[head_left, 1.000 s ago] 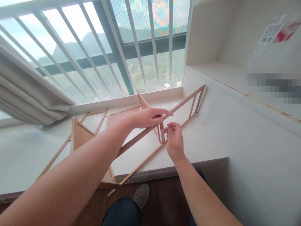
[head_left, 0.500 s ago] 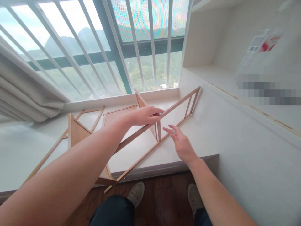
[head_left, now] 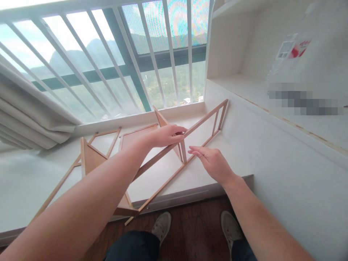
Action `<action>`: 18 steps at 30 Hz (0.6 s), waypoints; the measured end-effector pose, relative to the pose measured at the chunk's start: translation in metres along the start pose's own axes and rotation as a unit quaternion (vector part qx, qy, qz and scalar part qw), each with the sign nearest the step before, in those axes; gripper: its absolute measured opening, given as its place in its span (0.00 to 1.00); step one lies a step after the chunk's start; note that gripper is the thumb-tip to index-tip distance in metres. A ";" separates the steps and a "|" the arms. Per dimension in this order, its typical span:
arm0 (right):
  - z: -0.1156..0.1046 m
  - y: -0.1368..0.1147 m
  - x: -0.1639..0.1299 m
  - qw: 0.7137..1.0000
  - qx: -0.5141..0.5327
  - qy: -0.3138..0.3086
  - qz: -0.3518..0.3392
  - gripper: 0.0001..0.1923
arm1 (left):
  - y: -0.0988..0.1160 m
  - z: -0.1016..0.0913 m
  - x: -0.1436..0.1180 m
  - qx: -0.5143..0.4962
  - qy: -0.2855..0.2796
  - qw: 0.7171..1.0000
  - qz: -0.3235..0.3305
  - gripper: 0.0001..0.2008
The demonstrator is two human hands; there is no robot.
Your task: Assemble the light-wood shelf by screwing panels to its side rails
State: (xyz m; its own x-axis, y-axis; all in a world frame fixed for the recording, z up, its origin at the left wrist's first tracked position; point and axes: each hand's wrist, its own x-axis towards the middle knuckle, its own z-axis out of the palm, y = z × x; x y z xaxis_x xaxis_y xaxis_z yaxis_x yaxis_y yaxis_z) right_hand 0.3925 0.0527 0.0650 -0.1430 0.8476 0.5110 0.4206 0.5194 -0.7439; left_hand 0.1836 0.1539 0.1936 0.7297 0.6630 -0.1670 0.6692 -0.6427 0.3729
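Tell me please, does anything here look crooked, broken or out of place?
Nothing looks broken. The wooden frame lies slanted across the white sill, and its near corner sticks out past the sill's front edge, above the floor. The left hand grips its top rail; the right hand is open beside the upright post.

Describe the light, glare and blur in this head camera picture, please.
Head view: bright daylight from the window washes out the sky; coloured moiré shimmers on the upper pane. The left hand, right hand and wooden frame look sharp. Straight bars bend from lens distortion, and a pixelated patch hides part of the shelf.
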 end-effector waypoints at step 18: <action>-0.012 -0.017 0.007 0.997 0.071 -0.004 -0.016 0.06 | -0.004 0.003 0.004 -0.020 0.007 1.000 -0.009 0.30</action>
State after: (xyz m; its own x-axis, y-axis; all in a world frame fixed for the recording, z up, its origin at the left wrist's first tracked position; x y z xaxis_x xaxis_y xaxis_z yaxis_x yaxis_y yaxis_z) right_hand 0.3951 0.0491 0.0862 -0.1621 0.8308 0.5325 0.2848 0.5560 -0.7808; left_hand 0.1845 0.1582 0.1886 0.7156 0.6799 -0.1603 0.6755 -0.6150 0.4069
